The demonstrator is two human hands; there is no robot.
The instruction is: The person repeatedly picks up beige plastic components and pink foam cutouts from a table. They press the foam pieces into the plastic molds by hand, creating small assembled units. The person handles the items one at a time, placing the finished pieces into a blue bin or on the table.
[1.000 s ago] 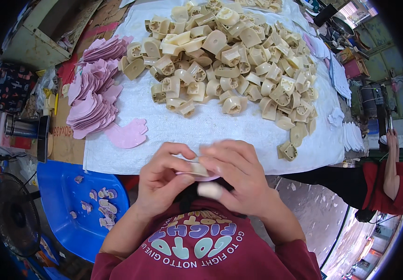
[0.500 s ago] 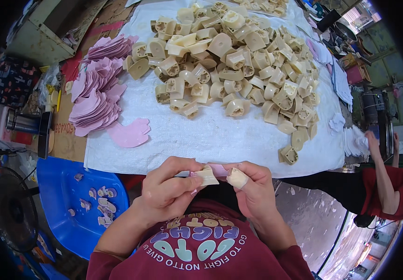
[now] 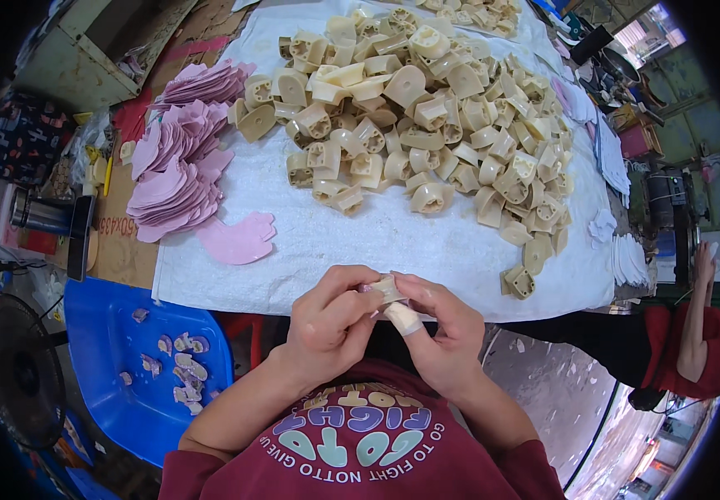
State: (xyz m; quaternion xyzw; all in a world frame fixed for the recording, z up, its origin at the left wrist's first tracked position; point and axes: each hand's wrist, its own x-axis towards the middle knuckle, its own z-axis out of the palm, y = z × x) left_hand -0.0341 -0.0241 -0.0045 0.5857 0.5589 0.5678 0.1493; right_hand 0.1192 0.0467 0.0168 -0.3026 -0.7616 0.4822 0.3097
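Close to the table's front edge, a cream plastic shoe heel is held between my two hands. My left hand pinches it from the left, fingers curled, with a bit of pink material showing by the fingertips. On the other side my right hand closes on it, its thumb wrapped in whitish tape. The fingers hide most of the heel and the pink piece. Just beyond my left hand lies a single pink cut-out with a notched end, beside stacks of similar pink pieces.
A large heap of cream heels covers the white sheet. Low at the left is a blue basin with several pink-and-cream pieces. A black fan stands beside it. Another person works at the right.
My hands have come closer together, and the heel has shifted slightly right and up between them. The pink strip stretched between them is now mostly hidden. The other person's arm has moved off the white stack.
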